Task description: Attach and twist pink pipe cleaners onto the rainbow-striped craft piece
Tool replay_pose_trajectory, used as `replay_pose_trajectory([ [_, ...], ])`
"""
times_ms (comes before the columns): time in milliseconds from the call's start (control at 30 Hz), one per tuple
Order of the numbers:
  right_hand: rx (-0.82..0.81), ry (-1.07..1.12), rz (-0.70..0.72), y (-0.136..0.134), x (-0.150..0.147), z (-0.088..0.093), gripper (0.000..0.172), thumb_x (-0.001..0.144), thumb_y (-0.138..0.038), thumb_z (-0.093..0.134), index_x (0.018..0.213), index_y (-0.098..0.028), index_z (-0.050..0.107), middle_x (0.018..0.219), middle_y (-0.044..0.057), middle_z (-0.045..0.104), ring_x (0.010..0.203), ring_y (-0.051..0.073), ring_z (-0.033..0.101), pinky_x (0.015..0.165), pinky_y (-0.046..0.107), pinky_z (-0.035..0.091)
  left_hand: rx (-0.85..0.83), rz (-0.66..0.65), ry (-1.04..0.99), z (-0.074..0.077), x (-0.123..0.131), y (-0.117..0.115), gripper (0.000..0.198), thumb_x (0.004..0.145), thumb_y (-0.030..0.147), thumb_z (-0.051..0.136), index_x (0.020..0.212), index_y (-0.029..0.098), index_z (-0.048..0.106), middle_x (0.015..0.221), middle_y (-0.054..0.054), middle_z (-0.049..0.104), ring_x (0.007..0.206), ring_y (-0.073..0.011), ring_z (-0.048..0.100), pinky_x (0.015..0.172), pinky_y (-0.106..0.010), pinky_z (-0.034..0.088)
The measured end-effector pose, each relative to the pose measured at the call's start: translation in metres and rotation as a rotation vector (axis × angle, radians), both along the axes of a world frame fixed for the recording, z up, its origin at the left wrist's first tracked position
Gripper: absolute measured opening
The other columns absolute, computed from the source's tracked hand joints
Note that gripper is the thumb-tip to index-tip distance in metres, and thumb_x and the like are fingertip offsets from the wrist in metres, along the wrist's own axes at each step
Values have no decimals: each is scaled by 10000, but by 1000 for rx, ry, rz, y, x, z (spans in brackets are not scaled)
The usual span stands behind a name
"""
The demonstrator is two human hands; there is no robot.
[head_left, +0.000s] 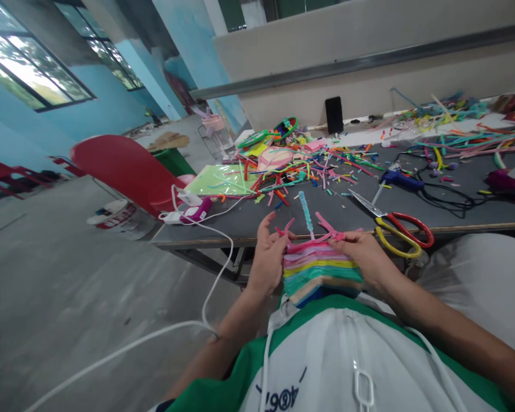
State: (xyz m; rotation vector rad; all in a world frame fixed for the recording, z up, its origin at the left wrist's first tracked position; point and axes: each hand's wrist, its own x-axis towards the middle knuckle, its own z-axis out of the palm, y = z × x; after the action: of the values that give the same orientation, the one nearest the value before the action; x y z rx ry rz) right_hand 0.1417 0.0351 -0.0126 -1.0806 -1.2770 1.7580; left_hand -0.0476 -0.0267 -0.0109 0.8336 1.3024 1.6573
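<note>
A striped piece of fuzzy pipe cleaners [321, 266], in pink, yellow, teal, tan and dark blue bands, is held against my front. On its left top corner my left hand [268, 257] pinches a pink pipe cleaner [288, 228], with the index finger raised. My right hand [369, 260] grips the right top corner, where another pink pipe cleaner [326, 224] sticks up. Between them a light-blue fuzzy stem [305, 210] rises from the top edge. Scissors with red and yellow handles [397, 229] lie partly open at the table's edge, right of my right hand.
Cut pipe cleaner bits [321, 166] litter the dark table [249, 220]. A blue glue gun [403, 179] with a black cord lies behind the scissors. A phone [334, 114] leans at the back. A white cable [223, 257] hangs past my left forearm. A red chair [115, 166] stands left.
</note>
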Motion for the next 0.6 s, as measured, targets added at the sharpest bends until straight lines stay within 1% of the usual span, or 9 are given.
replay_pose_trajectory([
  [33, -10, 2, 1, 0, 0, -1, 360, 542, -467, 796, 723, -165, 724, 593, 21, 659, 601, 189, 604, 612, 327, 467, -7, -29, 50, -1, -2, 0, 509, 765, 267, 625, 1255, 254, 488, 808, 9, 642, 594, -90, 550, 547, -190, 419],
  [100, -28, 16, 6, 1, 0, -4, 370, 532, -460, 806, 738, -163, 727, 595, 18, 659, 586, 183, 599, 613, 326, 470, -53, -97, 158, -2, -8, 0, 310, 773, 291, 618, 1068, 196, 636, 856, -24, 656, 621, -94, 554, 548, -190, 415],
  [167, -37, 34, 20, 2, 0, -6, 371, 545, -447, 806, 775, -166, 733, 603, 15, 662, 575, 176, 596, 617, 328, 474, -106, -157, 242, 1, -14, 0, 235, 774, 312, 624, 945, 166, 692, 883, -44, 670, 661, -110, 569, 573, -202, 428],
  [233, -45, 52, 34, 2, 0, -8, 361, 562, -436, 801, 800, -172, 737, 604, 9, 663, 567, 172, 595, 623, 330, 477, -131, -191, 281, 5, -18, 1, 245, 762, 333, 647, 927, 162, 706, 867, -45, 678, 685, -127, 582, 600, -218, 440],
  [300, -45, 57, 35, 2, 0, -8, 351, 568, -433, 798, 800, -177, 737, 614, 9, 668, 584, 176, 605, 637, 331, 481, -128, -188, 286, 6, -19, 2, 246, 737, 341, 681, 898, 157, 711, 798, -30, 671, 669, -128, 578, 602, -220, 438],
  [400, -40, 43, 38, 1, 0, -6, 350, 560, -438, 800, 782, -175, 731, 666, 23, 693, 650, 190, 632, 658, 324, 487, -105, -167, 232, -2, -18, 5, 215, 708, 329, 715, 839, 159, 691, 714, 2, 642, 606, -102, 546, 569, -202, 411],
  [433, -46, 51, 65, 0, 0, -5, 361, 560, -438, 800, 800, -177, 729, 696, 25, 703, 670, 192, 640, 665, 321, 490, -99, -164, 196, -6, -17, 7, 211, 701, 325, 721, 827, 161, 679, 711, 6, 640, 600, -98, 543, 565, -200, 408],
  [533, -103, 122, 213, -1, 3, -9, 411, 573, -437, 799, 891, -188, 721, 776, 25, 723, 693, 182, 655, 684, 316, 501, -104, -170, 117, -16, -17, 9, 222, 702, 333, 722, 824, 165, 646, 728, -1, 642, 612, -107, 554, 573, -211, 423],
  [600, -137, 153, 270, -1, 6, -14, 403, 591, -447, 792, 883, -180, 715, 767, 27, 722, 659, 167, 652, 671, 309, 500, -96, -147, 179, -17, -16, 8, 233, 721, 339, 704, 873, 171, 649, 778, -17, 643, 658, -127, 572, 605, -233, 449],
])
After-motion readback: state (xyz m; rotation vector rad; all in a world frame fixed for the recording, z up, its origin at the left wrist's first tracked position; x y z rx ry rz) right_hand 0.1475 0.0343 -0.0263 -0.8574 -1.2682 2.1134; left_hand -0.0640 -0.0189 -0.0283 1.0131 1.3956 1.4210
